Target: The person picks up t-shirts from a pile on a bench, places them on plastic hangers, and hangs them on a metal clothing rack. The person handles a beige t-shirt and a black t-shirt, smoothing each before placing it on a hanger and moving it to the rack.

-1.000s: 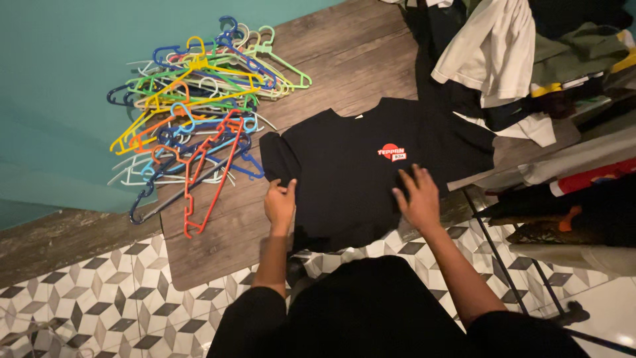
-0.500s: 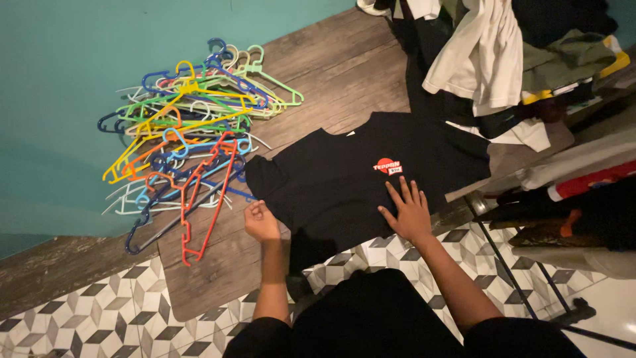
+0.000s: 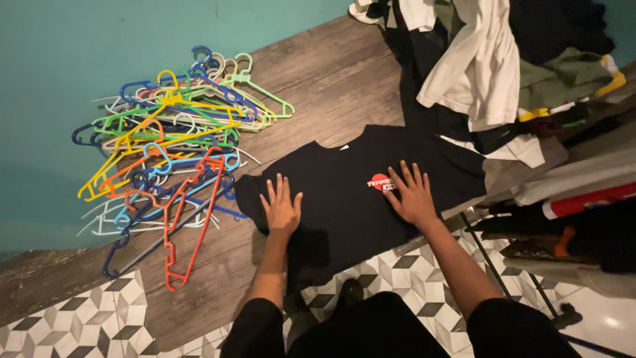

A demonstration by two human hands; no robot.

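- A black T-shirt (image 3: 344,199) lies spread flat on the wooden floor (image 3: 318,79), chest side up, with a small red and white round print near its middle.
- The left hand (image 3: 281,209) is pressed palm down on the shirt's left part, fingers stretched out and a little apart, gripping nothing.
- The right hand (image 3: 412,195) is flat as well, fingers fanned, resting just beside the print and touching its edge; it holds nothing.
- The shirt's lower hem hangs over onto the patterned grey and white tiles (image 3: 79,325), right in front of the person's dark-clothed knees.
- Left of the shirt sits a tangled heap of coloured plastic hangers (image 3: 172,152) against the teal wall (image 3: 99,40); a red hanger (image 3: 192,212) at its near edge lies close to the sleeve.
- Up right, a heap of clothes (image 3: 477,66), white, black and olive, spills over something, possibly a rack, though it's too dark there to tell.
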